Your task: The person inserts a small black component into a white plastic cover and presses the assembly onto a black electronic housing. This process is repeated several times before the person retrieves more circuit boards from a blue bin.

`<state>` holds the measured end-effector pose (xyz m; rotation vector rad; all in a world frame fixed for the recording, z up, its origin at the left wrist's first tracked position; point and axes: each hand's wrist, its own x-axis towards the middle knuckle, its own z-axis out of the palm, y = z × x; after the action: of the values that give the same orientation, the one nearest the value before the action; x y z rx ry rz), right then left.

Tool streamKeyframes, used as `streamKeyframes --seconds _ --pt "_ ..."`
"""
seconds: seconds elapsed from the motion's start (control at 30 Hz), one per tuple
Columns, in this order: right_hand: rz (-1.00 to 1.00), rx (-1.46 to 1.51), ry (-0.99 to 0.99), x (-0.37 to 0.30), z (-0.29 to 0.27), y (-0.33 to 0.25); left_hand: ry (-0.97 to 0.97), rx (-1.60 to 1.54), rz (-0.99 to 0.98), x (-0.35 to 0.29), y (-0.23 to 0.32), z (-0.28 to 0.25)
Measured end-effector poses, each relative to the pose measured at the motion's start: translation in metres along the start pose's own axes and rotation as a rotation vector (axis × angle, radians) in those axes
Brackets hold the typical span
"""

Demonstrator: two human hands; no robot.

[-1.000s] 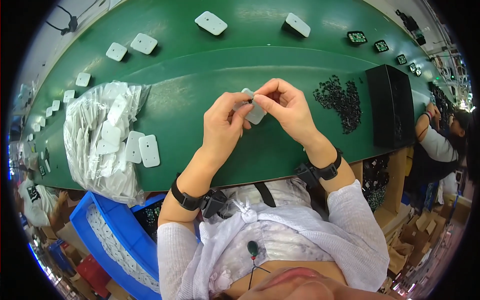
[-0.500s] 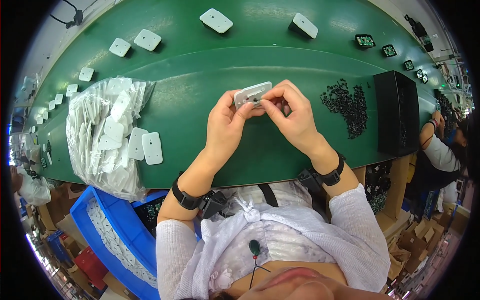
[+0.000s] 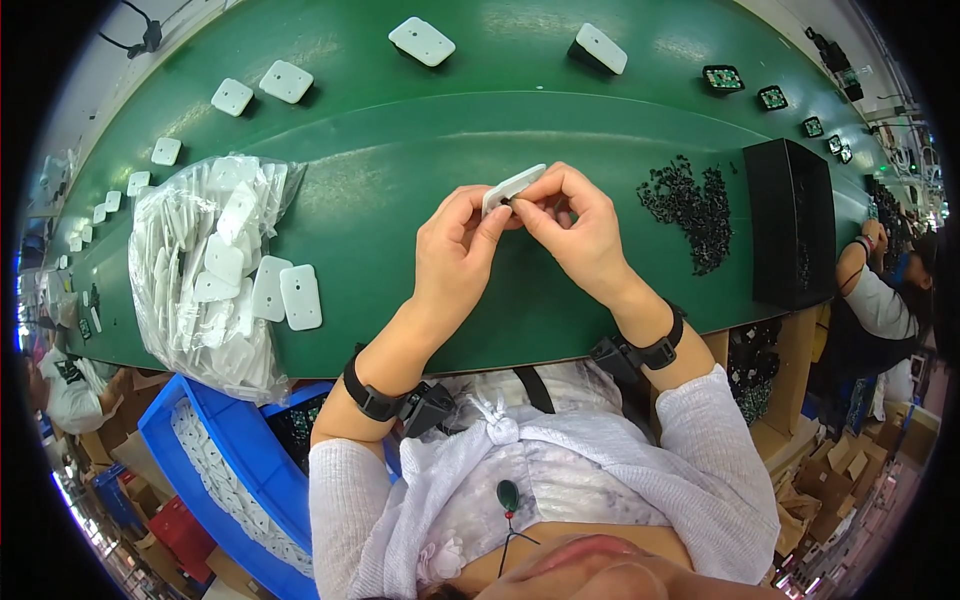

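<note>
The left hand (image 3: 457,245) and right hand (image 3: 578,228) are both pinching a small white plastic plate (image 3: 512,188), holding it tilted above the green table (image 3: 400,150). A pile of small black parts (image 3: 690,205) is lying just to the right.

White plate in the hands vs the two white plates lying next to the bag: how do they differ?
The held white plate is off the green table, tilted and seen mostly edge-on, pinched between the left hand and right hand. The two loose plates lie flat side by side, broad faces up, untouched, beside the clear bag of plates. All look like the same white rounded-rectangle part.
</note>
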<state>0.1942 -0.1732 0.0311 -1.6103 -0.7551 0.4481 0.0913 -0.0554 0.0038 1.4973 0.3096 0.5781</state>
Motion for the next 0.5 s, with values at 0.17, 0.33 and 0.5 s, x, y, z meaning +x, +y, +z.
streamKeyframes --seconds 0.17,0.33,0.5 --pt "0.069 0.137 0.011 -0.0024 0.0063 0.0032 0.026 0.107 0.046 0.0002 -0.0005 -0.0018" --pt "-0.110 -0.216 0.012 -0.0029 0.0037 0.0013 0.030 -0.072 -0.047 0.0012 -0.0027 -0.0018" --pt "0.000 -0.067 0.022 -0.0068 0.0047 0.0060 -0.024 0.227 0.089 -0.0012 0.0035 -0.0055"
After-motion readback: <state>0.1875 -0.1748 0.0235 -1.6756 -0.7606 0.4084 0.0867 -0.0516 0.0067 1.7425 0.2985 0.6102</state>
